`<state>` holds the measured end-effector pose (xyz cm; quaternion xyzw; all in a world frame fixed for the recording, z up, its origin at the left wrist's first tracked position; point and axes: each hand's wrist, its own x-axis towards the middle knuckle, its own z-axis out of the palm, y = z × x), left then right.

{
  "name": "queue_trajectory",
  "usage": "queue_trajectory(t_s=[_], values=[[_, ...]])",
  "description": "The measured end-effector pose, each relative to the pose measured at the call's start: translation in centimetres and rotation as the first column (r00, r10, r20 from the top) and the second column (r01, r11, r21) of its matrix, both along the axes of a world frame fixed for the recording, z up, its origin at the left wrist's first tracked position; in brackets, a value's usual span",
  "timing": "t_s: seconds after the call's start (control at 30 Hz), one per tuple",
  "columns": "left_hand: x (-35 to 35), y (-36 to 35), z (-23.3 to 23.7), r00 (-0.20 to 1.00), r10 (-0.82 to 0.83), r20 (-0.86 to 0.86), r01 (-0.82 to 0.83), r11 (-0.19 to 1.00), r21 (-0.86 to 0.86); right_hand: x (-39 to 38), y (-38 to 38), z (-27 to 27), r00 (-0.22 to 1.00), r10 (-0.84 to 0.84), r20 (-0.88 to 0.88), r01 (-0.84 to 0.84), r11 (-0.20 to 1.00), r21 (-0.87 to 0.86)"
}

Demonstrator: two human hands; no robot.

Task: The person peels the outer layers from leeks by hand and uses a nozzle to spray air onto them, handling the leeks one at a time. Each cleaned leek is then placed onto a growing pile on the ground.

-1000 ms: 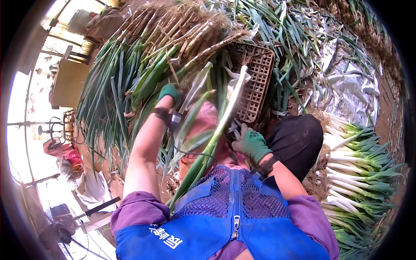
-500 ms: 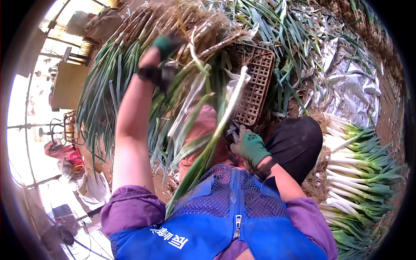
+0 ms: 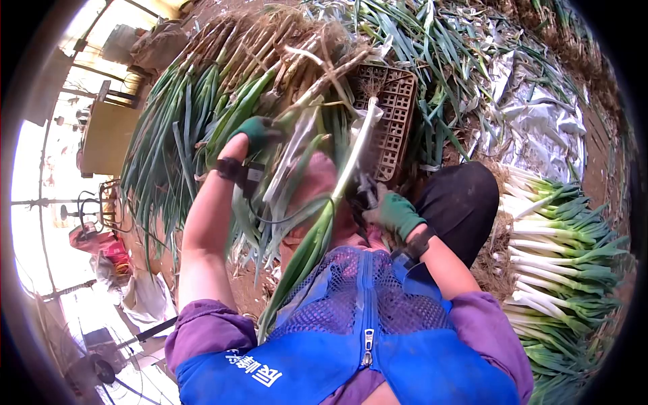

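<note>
My left hand (image 3: 255,134), in a green glove, is over the pile of unpeeled leeks (image 3: 202,94), close to their green leaves. Its fingers are smeared by motion, so I cannot tell whether they grip a leaf. My gloved right hand (image 3: 397,213) is closed around a dark metal hand tool (image 3: 366,192) with a nozzle-like front, near my lap. A leek with a bare white stalk (image 3: 362,138) slants across my legs, roots up by the crate and leaves down against my vest. Torn pale leaf layers (image 3: 295,158) hang beside it.
A brown plastic crate (image 3: 395,125) with a grid of holes stands just ahead. On my right lies a row of cleaned leeks (image 3: 540,253) with white stalks. Loose green leaves (image 3: 439,61) and white sheeting (image 3: 540,128) cover ground farther off. My dark-clad knee (image 3: 462,202) sticks up at right.
My left hand has come down and nearer to me over the leek pile. My right hand stays by my lap with the tool, and the white-stalked leek has shifted slightly left.
</note>
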<state>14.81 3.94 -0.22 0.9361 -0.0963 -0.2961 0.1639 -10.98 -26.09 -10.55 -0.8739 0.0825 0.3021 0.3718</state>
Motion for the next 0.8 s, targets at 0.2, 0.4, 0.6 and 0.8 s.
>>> queue_trajectory(t_s=[0.2, 0.4, 0.6, 0.8], values=[[-5.2, -6.7, 5.1, 0.947, 0.052, -0.316, -0.165, 0.925, -0.343, -0.2, -2.8, 0.2, 0.873, -0.460, 0.163, 0.372, 0.844, 0.387], [-8.6, -9.0, -3.2, 0.974, -0.073, -0.212, 0.021, 0.972, -0.235, -5.6, -1.0, 9.3, 0.918, -0.273, 0.288, 0.107, 0.869, 0.484], [-9.9, -8.3, -5.1, 0.985, 0.029, -0.169, -0.080, 0.949, -0.305, -8.0, -0.5, 8.9, 0.963, -0.169, 0.209, 0.084, 0.928, 0.364], [-10.3, -8.5, -6.0, 0.988, 0.069, -0.140, -0.107, 0.952, -0.286, -8.1, -1.0, 9.4, 0.962, -0.086, 0.258, -0.001, 0.947, 0.321]])
